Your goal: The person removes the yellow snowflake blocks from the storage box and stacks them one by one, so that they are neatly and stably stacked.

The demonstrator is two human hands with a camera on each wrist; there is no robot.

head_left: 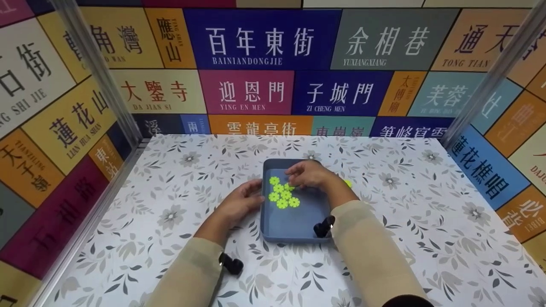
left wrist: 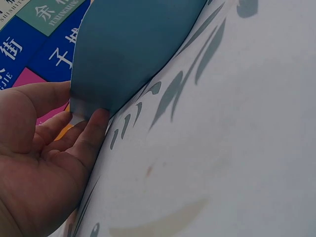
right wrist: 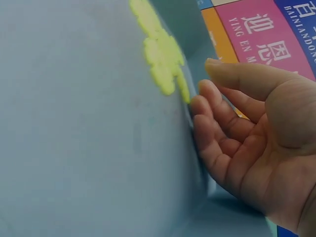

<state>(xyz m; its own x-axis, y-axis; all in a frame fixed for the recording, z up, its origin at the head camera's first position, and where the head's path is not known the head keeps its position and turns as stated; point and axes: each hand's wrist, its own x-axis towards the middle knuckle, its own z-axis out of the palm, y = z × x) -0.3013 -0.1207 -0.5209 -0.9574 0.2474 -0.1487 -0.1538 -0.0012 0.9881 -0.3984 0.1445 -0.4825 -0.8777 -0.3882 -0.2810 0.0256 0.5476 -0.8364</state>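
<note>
A blue-grey rectangular tray stands on the table, with several yellow-green snowflake discs grouped in its left half. My left hand is at the tray's left side. In the left wrist view, the fingertips of that hand are against the outer wall of the tray, fingers loosely bent. Over the back of the tray is my right hand, just right of the discs. In the right wrist view, the right hand has loosely curled fingers and nothing visible between thumb and fingers; the discs lie just beyond the fingertips.
Another yellow-green piece shows to the right of the right wrist, partly hidden. A floral cloth covers the table. Panels with street names rise behind, and metal posts stand at the back corners.
</note>
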